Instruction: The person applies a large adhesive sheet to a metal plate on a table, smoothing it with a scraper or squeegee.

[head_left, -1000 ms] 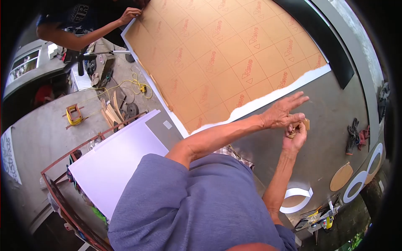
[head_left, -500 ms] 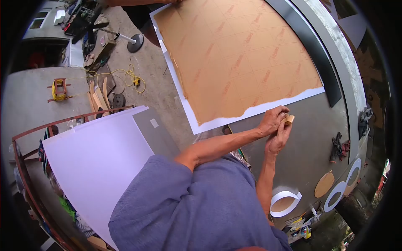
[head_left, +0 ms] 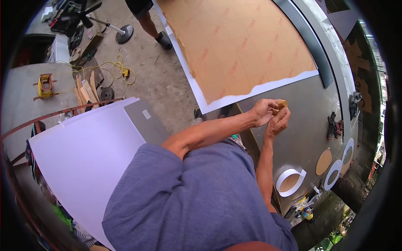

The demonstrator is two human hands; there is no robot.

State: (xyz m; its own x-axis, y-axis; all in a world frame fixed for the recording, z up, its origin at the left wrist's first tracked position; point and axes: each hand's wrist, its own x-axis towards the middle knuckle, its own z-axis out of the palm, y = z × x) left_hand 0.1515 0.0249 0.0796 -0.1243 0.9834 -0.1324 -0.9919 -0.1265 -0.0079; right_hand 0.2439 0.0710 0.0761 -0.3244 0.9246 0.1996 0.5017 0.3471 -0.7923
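Observation:
Above the metal table (head_left: 301, 121), both hands meet around a small tan piece (head_left: 283, 103), perhaps folded paper or tape. My left hand (head_left: 263, 112) has its fingers closed on its near side. Just below, my right hand (head_left: 278, 122) pinches its lower part, with the fingers curled. The two hands nearly touch and partly hide the piece. Beyond them lies a white sheet (head_left: 268, 87) covered with brown printed paper (head_left: 234, 46), its near edge torn and wavy.
A dark strip (head_left: 307, 44) runs along the sheet's far side. Gloves (head_left: 333, 127), white rings (head_left: 333, 175) and a curled white strip (head_left: 300, 184) lie rightward. White panels (head_left: 88, 154) stand at left. Another person's leg (head_left: 149, 26) is near a fan base (head_left: 124, 35).
The view has shifted. The tan piece now sits above my right hand, its orientation changed, and my hands have turned around it. The other person's arm has left view; a leg and shoe show.

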